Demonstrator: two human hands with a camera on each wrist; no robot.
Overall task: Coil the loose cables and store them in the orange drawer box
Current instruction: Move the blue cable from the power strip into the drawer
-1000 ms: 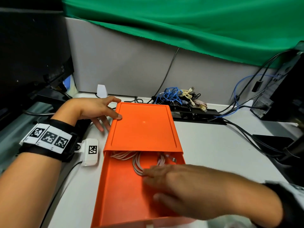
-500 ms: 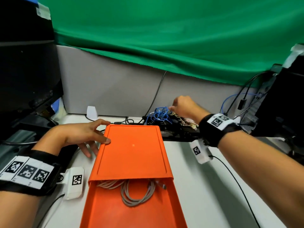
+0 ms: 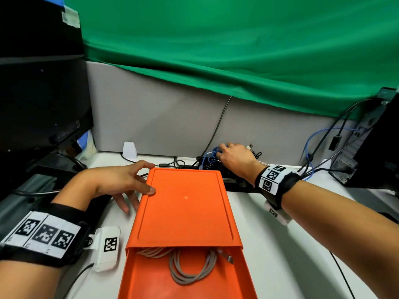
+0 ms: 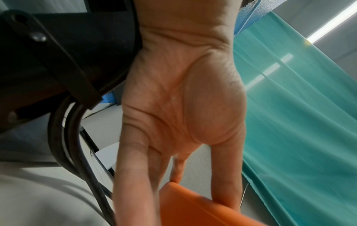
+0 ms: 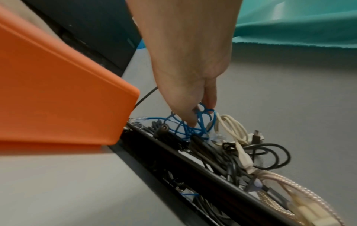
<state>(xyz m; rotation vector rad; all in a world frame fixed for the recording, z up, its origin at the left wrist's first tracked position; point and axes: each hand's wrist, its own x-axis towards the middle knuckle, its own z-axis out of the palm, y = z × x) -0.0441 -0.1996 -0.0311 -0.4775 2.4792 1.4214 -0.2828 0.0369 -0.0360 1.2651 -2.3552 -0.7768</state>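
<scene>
The orange drawer box [image 3: 185,208] lies in the middle of the desk, its drawer [image 3: 146,281] pulled out toward me. A coiled grey cable [image 3: 190,270] lies in the drawer. My left hand [image 3: 142,180] rests on the box's far left corner, thumb on the lid and straight fingers down the side [image 4: 135,175]. My right hand [image 3: 220,152] reaches behind the box into a cable pile. In the right wrist view, the right hand [image 5: 201,113] pinches the loops of a tangled blue cable [image 5: 177,123] between thumb and fingers.
Behind the box a black tray [image 5: 193,165] holds a cream cable [image 5: 233,130], a black cable [image 5: 270,152] and a braided pink cable [image 5: 289,191]. A monitor [image 3: 43,104] stands left, a computer tower [image 3: 371,147] right, with cords trailing across the desk.
My right hand has left the drawer, where the grey cable stays, and reached to the blue cable behind the box. The left hand has kept its place on the box.
</scene>
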